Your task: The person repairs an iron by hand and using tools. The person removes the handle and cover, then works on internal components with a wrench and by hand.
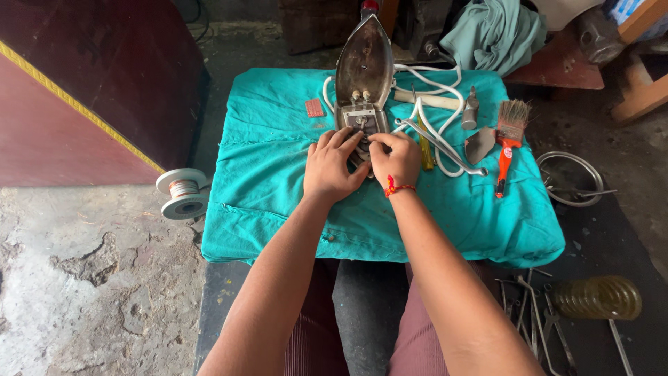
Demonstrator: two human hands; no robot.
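**Both hands on the near end of an opened iron soleplate**

A bare metal iron soleplate (pixel 364 66) lies flat on a teal cloth (pixel 278 181) spread over a low work surface, its pointed tip aimed at the far side and its broad heel toward the person. The plate is dull grey, scuffed and stained, with a darker hollow down its middle. Across its near half sit two small pale terminals side by side, and just below them a squarish metal bracket with a screw at its centre.

The left hand (pixel 332 167) rests over the heel of the plate, fingers spread and curved downward, tips touching the metal; it grips nothing that can be seen. The right hand (pixel 394 159), wearing a red thread band at the wrist, lies just beside it, fingers bent with thumb and forefinger pinched together at the bracket; what they pinch is hidden.

A white cord (pixel 435 122) loops to the right of the plate. Farther right lie a brush (pixel 510 132) with an orange handle and a small metal scraper (pixel 479 144). A small red rectangle (pixel 314 107) sits left of the plate. A spool of wire (pixel 182 193) stands on the floor to the left.
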